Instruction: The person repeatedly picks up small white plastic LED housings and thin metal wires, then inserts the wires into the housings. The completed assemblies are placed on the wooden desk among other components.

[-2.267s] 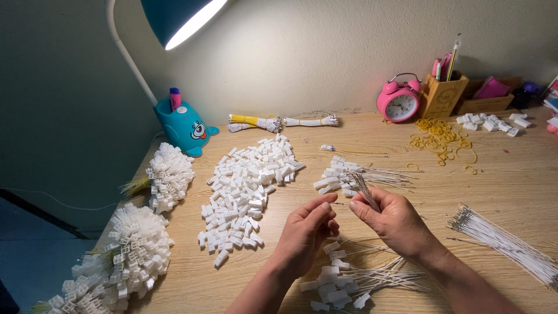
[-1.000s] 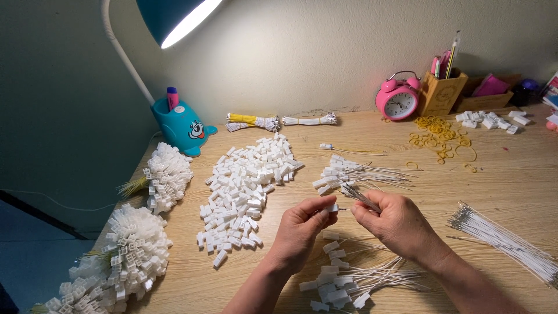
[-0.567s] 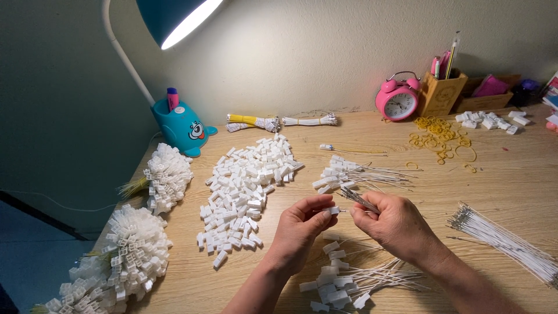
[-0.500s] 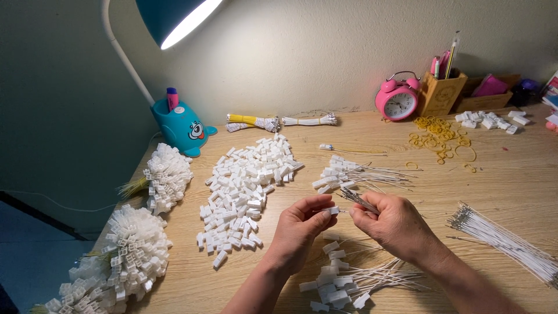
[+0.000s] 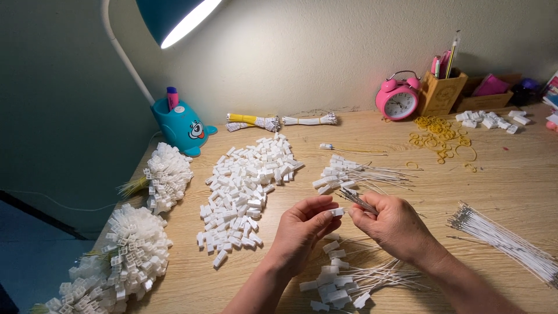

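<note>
Finished pieces nearest you: the wired connectors [image 5: 343, 285] lie on the wooden desk [image 5: 500, 186] just under your wrists; keep new ones dropping there so the leads stay parallel and untangled.
Left hand: your left hand [image 5: 299, 232] has thumb and forefinger pressed together on one small white connector housing [image 5: 337, 212]; hold it by the sides, so the open end faces the wire and is not covered by a fingertip.
Right hand: your right hand [image 5: 395, 224] pinches a thin bundle of wire leads [image 5: 357, 200], the metal tips pointing left toward the housing; the other fingers are curled in. Feed one tip at a time and grip near the tip so it does not bend.
The join: housing and wire tips are nearly touching between your hands; whether a tip has entered yet cannot be told. Line them up straight before pushing.
Stock on your right: loose white wires [image 5: 505, 238] lie well apart from the hands.
Stock ahead-left: the heap of empty white housings [image 5: 244, 186] is within easy reach of the left hand.
Beyond the hands: another small batch of wired pieces [image 5: 354, 174].
Far edge: pink alarm clock [image 5: 398, 99] and blue lamp [image 5: 174, 20]; work under its light.
</note>
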